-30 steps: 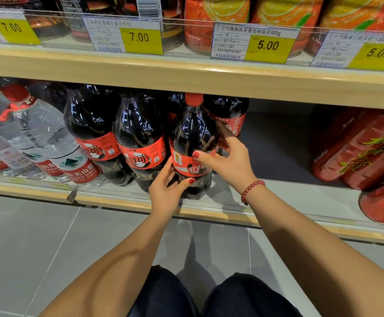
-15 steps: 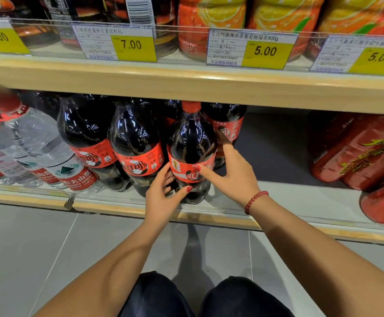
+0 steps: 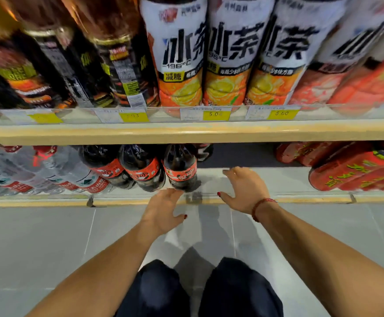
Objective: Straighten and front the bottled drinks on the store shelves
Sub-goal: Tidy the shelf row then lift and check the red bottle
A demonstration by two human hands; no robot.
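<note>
Both my hands are open, fingers spread, holding nothing. My left hand (image 3: 163, 209) sits just below the front cola bottle (image 3: 180, 171) at centre frame, and my right hand (image 3: 247, 191) is to its right over the lower shelf lip (image 3: 312, 199). The label faces out, so I judge it fronted. To finish well, I'd check its line against the neighbouring cola bottles (image 3: 144, 170) and nudge it low on the body.

Dark cola bottles (image 3: 179, 167), red labels, just past the left hand (image 3: 163, 209); above, white tea bottles (image 3: 182, 53), black lettering, orange bases; yellow price tags (image 3: 216, 115).
</note>
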